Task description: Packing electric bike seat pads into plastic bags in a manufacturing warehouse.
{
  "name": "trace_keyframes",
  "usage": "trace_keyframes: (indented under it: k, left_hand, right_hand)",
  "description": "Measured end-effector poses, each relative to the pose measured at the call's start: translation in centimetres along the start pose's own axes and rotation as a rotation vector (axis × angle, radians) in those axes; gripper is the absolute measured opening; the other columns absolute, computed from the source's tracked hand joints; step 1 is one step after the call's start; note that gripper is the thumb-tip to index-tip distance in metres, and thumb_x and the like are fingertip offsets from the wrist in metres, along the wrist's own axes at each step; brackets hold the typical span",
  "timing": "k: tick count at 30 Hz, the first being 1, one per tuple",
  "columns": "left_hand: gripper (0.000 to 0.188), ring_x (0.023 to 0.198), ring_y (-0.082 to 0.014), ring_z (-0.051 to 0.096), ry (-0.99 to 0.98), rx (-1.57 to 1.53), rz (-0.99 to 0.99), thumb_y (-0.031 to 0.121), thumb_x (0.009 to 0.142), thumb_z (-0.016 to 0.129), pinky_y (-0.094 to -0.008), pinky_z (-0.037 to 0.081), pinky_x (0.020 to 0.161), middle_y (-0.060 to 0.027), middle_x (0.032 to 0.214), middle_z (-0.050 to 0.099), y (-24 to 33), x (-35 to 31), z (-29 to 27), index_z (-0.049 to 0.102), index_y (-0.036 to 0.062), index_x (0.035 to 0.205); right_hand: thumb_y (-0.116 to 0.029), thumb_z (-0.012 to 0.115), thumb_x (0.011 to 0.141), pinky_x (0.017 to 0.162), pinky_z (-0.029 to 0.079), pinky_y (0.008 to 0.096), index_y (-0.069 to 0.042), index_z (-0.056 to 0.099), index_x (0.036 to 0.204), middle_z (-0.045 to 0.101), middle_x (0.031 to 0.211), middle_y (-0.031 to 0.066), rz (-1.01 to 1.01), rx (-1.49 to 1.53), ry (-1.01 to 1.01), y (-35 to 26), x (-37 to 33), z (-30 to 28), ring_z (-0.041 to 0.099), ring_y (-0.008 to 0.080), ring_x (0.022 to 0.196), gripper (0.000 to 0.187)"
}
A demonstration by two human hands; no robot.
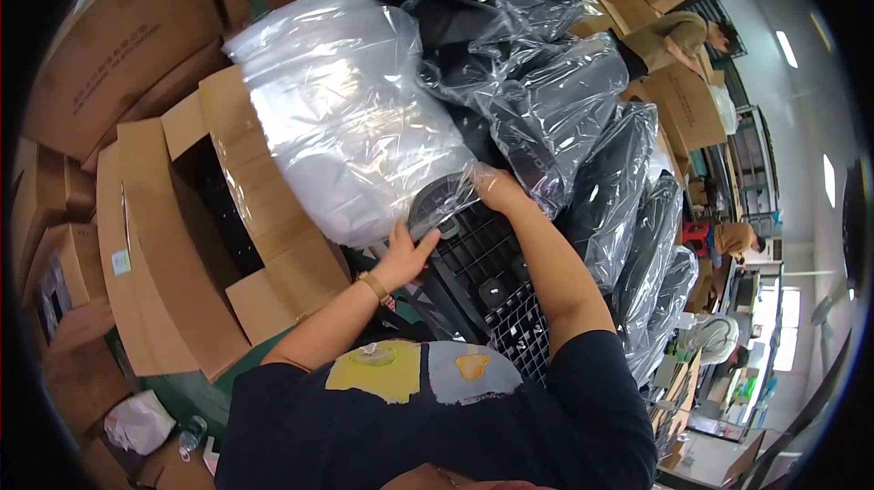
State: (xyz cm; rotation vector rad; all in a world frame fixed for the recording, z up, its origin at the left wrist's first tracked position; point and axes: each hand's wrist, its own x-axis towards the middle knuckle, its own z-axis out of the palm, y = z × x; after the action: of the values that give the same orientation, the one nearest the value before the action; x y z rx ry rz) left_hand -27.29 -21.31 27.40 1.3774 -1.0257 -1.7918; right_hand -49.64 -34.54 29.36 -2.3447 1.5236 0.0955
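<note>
In front of me lies a long black plastic part (469, 258) with a ribbed, grid-like underside. Its far, rounded end sits inside the mouth of a large clear plastic bag (350, 117). My left hand (403, 260), with a band at the wrist, holds the bag's near edge beside the part, thumb and forefinger apart; its other fingers are partly hidden. On the other side of the part, my right hand (494, 188) is closed on the bag's edge. The near end of the part reaches close to my chest.
Several bagged black parts (564, 117) are piled to the right and beyond. An open cardboard box (168, 244) with dark contents stands at left, near more large cartons (127, 44). A bottle (192, 435) lies at lower left. Other people (678, 39) are at the right.
</note>
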Motion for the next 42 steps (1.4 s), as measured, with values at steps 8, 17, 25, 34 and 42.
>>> trace_keyframes:
  k: [8, 17, 25, 34, 42]
  left_hand:
    - [0.06, 0.118, -0.0322, 0.043, 0.358, -0.013, 0.373, 0.033, 0.089, 0.055, -0.0372, 0.032, 0.102, -0.025, 0.126, 0.045, 0.0, 3.7, -5.9, 0.036, -0.0089, 0.129]
    - [0.042, 0.095, -0.0265, 0.05, 0.765, 0.35, 0.423, 0.036, 0.093, 0.051, -0.0366, 0.038, 0.087, -0.0179, 0.103, 0.053, 2.8, 6.4, -14.7, 0.046, -0.0043, 0.106]
    - [0.017, 0.096, -0.018, 0.048, 0.66, 0.555, 0.875, 0.008, 0.092, 0.047, -0.0292, 0.039, 0.087, -0.0097, 0.105, 0.048, 3.2, 2.1, -11.0, 0.047, -0.0012, 0.107]
    - [0.022, 0.072, -0.0122, 0.062, 0.408, 0.784, 0.904, 0.013, 0.088, 0.06, -0.0257, 0.048, 0.069, -0.0048, 0.087, 0.068, 7.0, -1.4, -8.1, 0.064, 0.0036, 0.108]
    - [0.021, 0.072, -0.0142, 0.062, 0.405, 0.762, 0.89, 0.017, 0.09, 0.058, -0.0258, 0.048, 0.068, -0.0106, 0.085, 0.067, 11.3, -3.3, -4.7, 0.067, 0.0041, 0.104]
  right_hand:
    - [-0.036, 0.037, 0.095, 0.079, 0.044, 0.0523, -0.005, 0.057, 0.105, 0.061, 0.095, 0.0271, 0.175, 0.351, 0.341, -8.6, 2.3, -5.4, 0.056, 0.0449, 0.091, 0.039]
    - [-0.036, 0.039, 0.095, 0.086, 0.045, 0.046, -0.004, 0.059, 0.106, 0.061, 0.101, 0.0238, 0.231, 0.527, 0.201, -6.2, 1.7, -1.5, 0.057, 0.0421, 0.097, 0.04]
    - [-0.041, 0.055, 0.088, 0.079, 0.048, 0.0417, -0.011, 0.057, 0.115, 0.064, 0.104, 0.0162, 0.269, 0.602, 0.334, -5.3, -18.6, 1.9, 0.06, 0.0342, 0.096, 0.041]
    - [-0.04, 0.077, 0.069, 0.094, 0.042, 0.033, 0.004, 0.048, 0.124, 0.059, 0.115, 0.0155, 0.857, 1.178, -0.018, -5.6, -34.8, 9.2, 0.054, 0.0239, 0.111, 0.076]
    - [-0.016, 0.076, 0.074, 0.092, 0.043, 0.0304, -0.002, 0.043, 0.134, 0.059, 0.118, 0.0082, 0.383, 1.491, -0.005, -6.8, -33.5, 9.6, 0.054, 0.0166, 0.107, 0.07]
